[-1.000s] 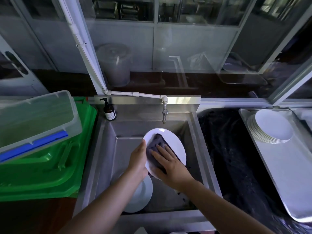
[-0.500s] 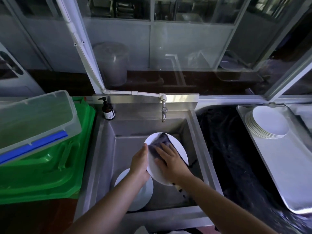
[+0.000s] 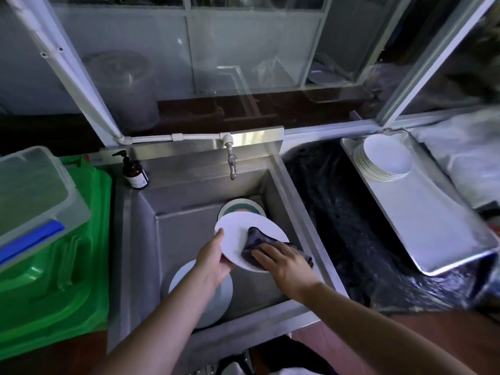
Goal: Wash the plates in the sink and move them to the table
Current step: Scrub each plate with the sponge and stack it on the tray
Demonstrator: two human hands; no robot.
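Observation:
Over the steel sink (image 3: pixel 189 201) my left hand (image 3: pixel 213 259) grips the left rim of a white plate (image 3: pixel 238 234), thumb on top, holding it nearly flat. My right hand (image 3: pixel 284 262) presses a dark cloth (image 3: pixel 257 239) onto the plate's right half with straight fingers. A second white plate (image 3: pixel 216 301) lies on the sink floor below my left forearm. The plate's reflection shows in the sink's back wall. On the right, a stack of white plates (image 3: pixel 384 158) sits on a metal tray (image 3: pixel 433 217).
A tap (image 3: pixel 232 165) hangs over the sink's back. A brown pump bottle (image 3: pixel 134 171) stands at the sink's back left corner. Green crates (image 3: pixel 54 266) with a clear plastic box (image 3: pixel 32 193) on top fill the left. Black plastic sheeting (image 3: pixel 343 212) covers the counter between sink and tray.
The plate has tipped from facing me to nearly flat. My right hand and the cloth have slid toward the plate's right edge. The view has shifted.

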